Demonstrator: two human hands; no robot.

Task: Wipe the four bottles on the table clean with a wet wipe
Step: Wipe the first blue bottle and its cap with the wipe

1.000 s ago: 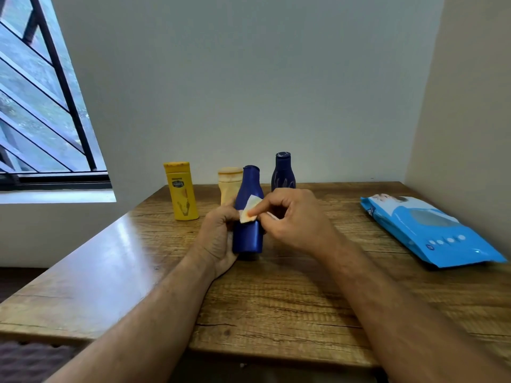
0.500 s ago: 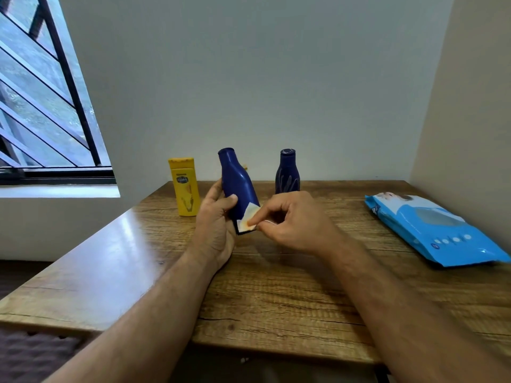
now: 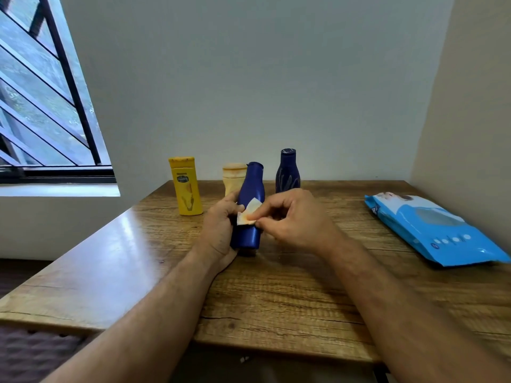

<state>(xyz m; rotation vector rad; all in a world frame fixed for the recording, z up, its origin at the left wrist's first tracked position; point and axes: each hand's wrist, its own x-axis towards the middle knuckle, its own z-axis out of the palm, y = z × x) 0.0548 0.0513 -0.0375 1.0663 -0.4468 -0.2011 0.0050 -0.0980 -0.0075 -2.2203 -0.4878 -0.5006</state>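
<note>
Left hand grips the blue bottle from its left side, base on the tabletop, long axis near upright, top tipped slightly right. Right hand pinches a small folded wipe between thumb and fingers, pressed on the bottle's front, mid-body. Wipe hand sits right of the bottle; strokes likely run along the upright axis.
</note>
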